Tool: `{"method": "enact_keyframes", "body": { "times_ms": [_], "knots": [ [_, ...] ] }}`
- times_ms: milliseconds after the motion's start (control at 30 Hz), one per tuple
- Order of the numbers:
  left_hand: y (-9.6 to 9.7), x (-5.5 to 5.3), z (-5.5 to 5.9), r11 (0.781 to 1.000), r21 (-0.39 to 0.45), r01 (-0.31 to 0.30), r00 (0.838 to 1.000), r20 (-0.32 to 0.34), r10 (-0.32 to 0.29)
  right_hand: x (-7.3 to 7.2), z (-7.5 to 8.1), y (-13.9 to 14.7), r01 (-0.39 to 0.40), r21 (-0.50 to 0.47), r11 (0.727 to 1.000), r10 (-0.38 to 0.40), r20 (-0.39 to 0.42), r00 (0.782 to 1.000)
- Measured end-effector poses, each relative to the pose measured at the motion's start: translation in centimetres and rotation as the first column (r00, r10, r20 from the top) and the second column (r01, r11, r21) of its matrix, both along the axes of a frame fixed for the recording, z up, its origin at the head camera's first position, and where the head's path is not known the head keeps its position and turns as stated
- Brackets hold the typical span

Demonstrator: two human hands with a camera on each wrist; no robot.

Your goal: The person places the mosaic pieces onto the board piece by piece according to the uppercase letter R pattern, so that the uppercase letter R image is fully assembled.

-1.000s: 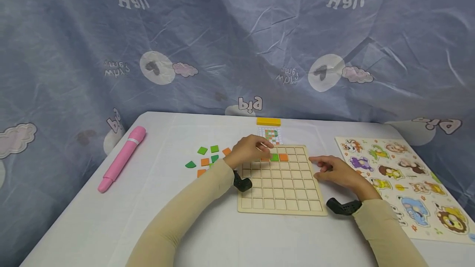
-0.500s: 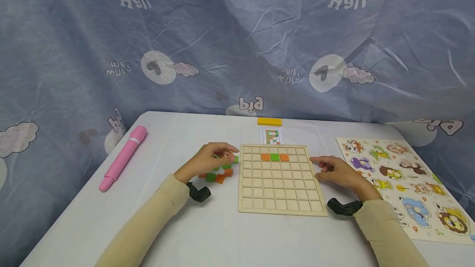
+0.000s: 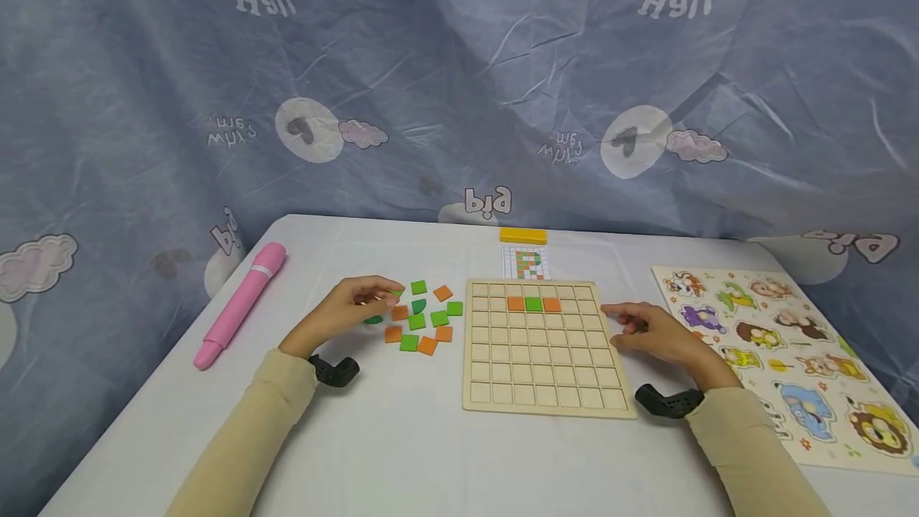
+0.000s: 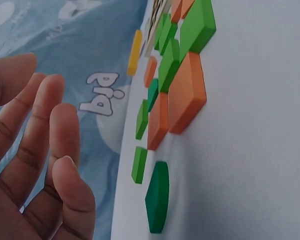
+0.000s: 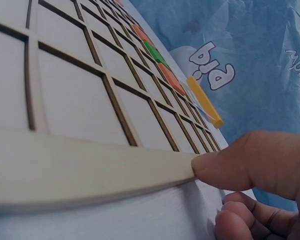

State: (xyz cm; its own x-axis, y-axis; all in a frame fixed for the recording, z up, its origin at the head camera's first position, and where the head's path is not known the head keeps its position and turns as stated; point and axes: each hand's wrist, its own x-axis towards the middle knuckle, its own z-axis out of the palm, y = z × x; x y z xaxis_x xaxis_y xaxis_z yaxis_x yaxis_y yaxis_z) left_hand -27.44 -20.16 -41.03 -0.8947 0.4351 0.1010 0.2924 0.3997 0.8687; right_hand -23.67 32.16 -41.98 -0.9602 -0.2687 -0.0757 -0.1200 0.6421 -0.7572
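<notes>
1. Lettering on the blue-grey backdrop fabric (image 3: 445, 62) read "Boo!", something like "Haii", and, flipped, "pig" and "Why me?".
2. The wooden grid board (image 3: 547, 374) lay flat, an orange, green, orange row of seated tiles (image 3: 534, 305) near its far edge. The pattern card (image 3: 526, 262) sat just beyond, then a yellow block (image 3: 523, 236).
3. Of the hands, the left hand (image 3: 339, 311) hung over the loose tiles (image 3: 418, 321), fingers loosely bent, slightly spread, pinching nothing; the right hand (image 3: 662, 338) touched the board's right edge, index finger extended.
4. White worktop (image 3: 402, 437) stretched toward the person and between the tiles and a pink stick (image 3: 240, 305).
5. An animal puzzle board (image 3: 826, 454) lay right, partly behind the right forearm.
</notes>
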Motion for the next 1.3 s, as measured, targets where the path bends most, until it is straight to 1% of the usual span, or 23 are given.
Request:
{"method": "enact_keyframes", "body": {
  "times_ms": [167,333,400,467,533,600,667,767,867,967,1100,1200,1300],
  "knots": [
    [-0.7,-0.4,-0.4,1.0,-0.001,-0.019,1.0,0.012,0.019,0.0,-0.2,0.1,-0.005,-0.006,1.0,0.005,-0.007,1.0],
    [-1.5,-0.7,-0.9,1.0,-0.011,-0.029,1.0,-0.01,0.028,-0.1,-0.4,0.2,-0.021,-0.018,1.0,0.02,-0.034,0.999],
    [-2.1,-0.8,-1.1,0.999,-0.033,-0.039,0.999,-0.033,0.038,-0.2,-0.4,0.3,-0.028,-0.023,0.999,0.027,-0.039,0.999],
    [-2.6,-0.8,-1.3,0.995,-0.074,-0.062,0.997,-0.045,0.059,-0.2,-0.3,0.2,-0.026,-0.024,0.999,0.025,-0.038,0.999],
    [-3.0,-0.9,-1.5,0.988,-0.132,-0.082,0.996,-0.047,0.076,-0.2,-0.3,0.2,-0.023,-0.021,1.0,0.023,-0.033,0.999],
    [-3.3,-0.9,-1.6,0.977,-0.192,-0.087,0.996,-0.036,0.082,-0.2,-0.3,0.2,-0.017,-0.014,1.0,0.017,-0.027,0.999],
    [-3.4,-0.9,-1.7,0.968,-0.24,-0.078,0.997,-0.022,0.075,-0.2,-0.2,0.2,-0.015,-0.011,1.0,0.014,-0.024,1.0],
    [-3.4,-1.1,-2.0,0.957,-0.287,-0.051,0.999,-0.025,0.046,-0.1,-0.2,0.2,-0.015,-0.009,1.0,0.014,-0.022,1.0],
    [-3.3,-1.2,-2.2,0.946,-0.32,-0.055,0.998,-0.032,0.047,-0.1,-0.3,0.3,-0.015,-0.008,1.0,0.015,-0.021,1.0],
    [-3.4,-1.2,-2.2,0.936,-0.345,-0.075,0.997,-0.03,0.069,-0.1,-0.3,0.3,-0.015,-0.007,1.0,0.015,-0.022,1.0],
    [-3.6,-1.4,-2.4,0.931,-0.351,-0.102,0.995,-0.033,0.097,-0.2,-0.4,0.3,-0.016,-0.008,1.0,0.016,-0.02,1.0],
    [-3.5,-1.5,-2.7,0.928,-0.346,-0.138,0.99,-0.033,0.135,-0.2,-0.4,0.3,-0.017,-0.006,1.0,0.017,-0.017,1.0],
    [-3.4,-1.6,-2.9,0.918,-0.355,-0.178,0.984,-0.04,0.175,-0.2,-0.4,0.3,-0.017,-0.004,1.0,0.017,-0.016,1.0]
  ]
}}
